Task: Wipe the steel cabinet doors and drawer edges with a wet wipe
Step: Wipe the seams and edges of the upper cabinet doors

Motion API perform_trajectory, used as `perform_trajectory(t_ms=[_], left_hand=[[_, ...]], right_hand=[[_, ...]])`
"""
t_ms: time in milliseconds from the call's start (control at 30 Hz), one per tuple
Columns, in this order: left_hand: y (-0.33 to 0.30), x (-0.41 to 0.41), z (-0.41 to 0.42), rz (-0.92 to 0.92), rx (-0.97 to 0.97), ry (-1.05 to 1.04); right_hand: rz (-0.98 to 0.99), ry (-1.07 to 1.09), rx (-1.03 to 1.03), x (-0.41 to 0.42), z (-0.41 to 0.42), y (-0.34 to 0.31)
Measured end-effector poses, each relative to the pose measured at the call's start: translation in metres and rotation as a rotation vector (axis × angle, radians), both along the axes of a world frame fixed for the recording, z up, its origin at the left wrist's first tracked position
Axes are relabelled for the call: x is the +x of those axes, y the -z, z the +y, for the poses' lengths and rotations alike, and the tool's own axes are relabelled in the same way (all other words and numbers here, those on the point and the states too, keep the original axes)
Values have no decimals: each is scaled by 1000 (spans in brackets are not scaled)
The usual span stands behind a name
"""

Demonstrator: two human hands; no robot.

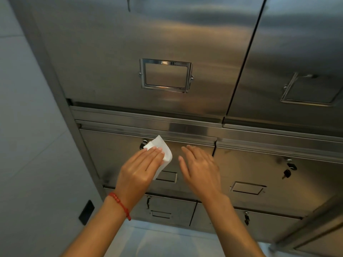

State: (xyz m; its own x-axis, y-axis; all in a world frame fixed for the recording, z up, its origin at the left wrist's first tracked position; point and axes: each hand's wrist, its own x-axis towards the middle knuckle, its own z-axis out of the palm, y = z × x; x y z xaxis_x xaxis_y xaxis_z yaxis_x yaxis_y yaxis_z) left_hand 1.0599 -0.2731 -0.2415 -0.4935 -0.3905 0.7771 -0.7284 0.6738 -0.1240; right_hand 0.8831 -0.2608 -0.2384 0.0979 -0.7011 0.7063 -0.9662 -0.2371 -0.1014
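A steel cabinet fills the view, with a tall left door [148, 43] above and rows of drawers below. My left hand [138, 169] lies flat, fingers straight, pressing a white wet wipe [163, 151] against the front of the upper left drawer [104, 151], just under its top edge [167, 129]. The wipe sticks out past my fingertips, beside the drawer's lock. My right hand [199, 169] is open with straight fingers on or just off the same drawer front, to the right of the wipe, holding nothing.
A right door [300, 43] and right drawers with keys in their locks [289, 169] adjoin. Label frames [166, 76] sit on the doors. A pale wall [27, 127] is at the left and pale floor [167, 242] lies below. A red bead bracelet [120, 203] circles my left wrist.
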Motion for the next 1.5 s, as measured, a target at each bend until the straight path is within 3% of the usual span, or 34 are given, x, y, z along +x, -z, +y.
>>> perform_trajectory(t_ms=[800,1300,1500], left_hand=[[38,-64,-72,-2,34,62],[60,-95,-104,35,-72,128],[76,-112,-118,88,-93,149]], right_hand=[[-16,53,124,-53,-61,51],[36,167,-5,-66,-83,86],[-26,179,-148,-64,-92,105]])
